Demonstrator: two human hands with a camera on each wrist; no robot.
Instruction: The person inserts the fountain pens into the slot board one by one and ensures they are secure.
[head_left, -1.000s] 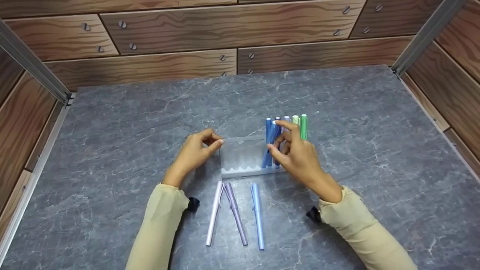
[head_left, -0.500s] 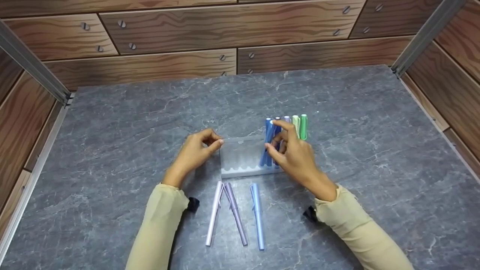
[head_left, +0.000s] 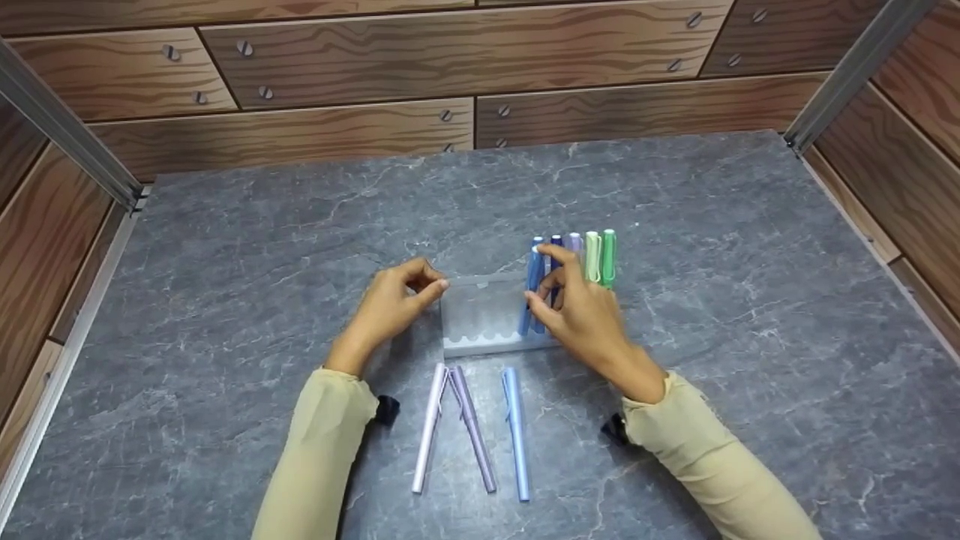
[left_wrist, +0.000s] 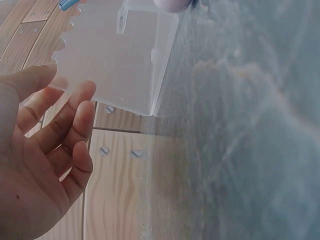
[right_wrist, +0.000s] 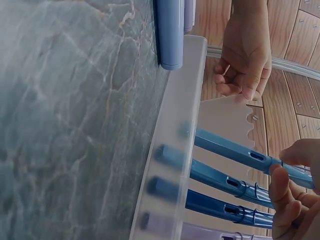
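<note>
A clear frosted plastic pen rack (head_left: 480,307) with a notched edge stands on the table. My left hand (head_left: 394,300) pinches its left corner; in the left wrist view the thumb (left_wrist: 37,80) lies in front of the sheet and the index finger partly behind. My right hand (head_left: 589,322) holds a blue pen (right_wrist: 225,146) near its capped top between thumb and fingers. That pen slants slightly, its lower end inside the rack's front trough. Right beside it stands another blue pen (right_wrist: 215,177), then a dark blue pen (right_wrist: 210,205) and a lilac pen (right_wrist: 200,232).
A pale green pen (head_left: 593,255) and a green pen (head_left: 609,255) stand at the rack's right end. In front of the rack lie a pale lilac pen (head_left: 427,431), a purple pen (head_left: 474,431) and a light blue pen (head_left: 517,435). Wood-patterned panels (head_left: 450,60) enclose the grey table.
My right hand has moved slightly left with the blue pen, which now stands more upright, left of the other blue pen. The left hand keeps its place on the rack's corner.
</note>
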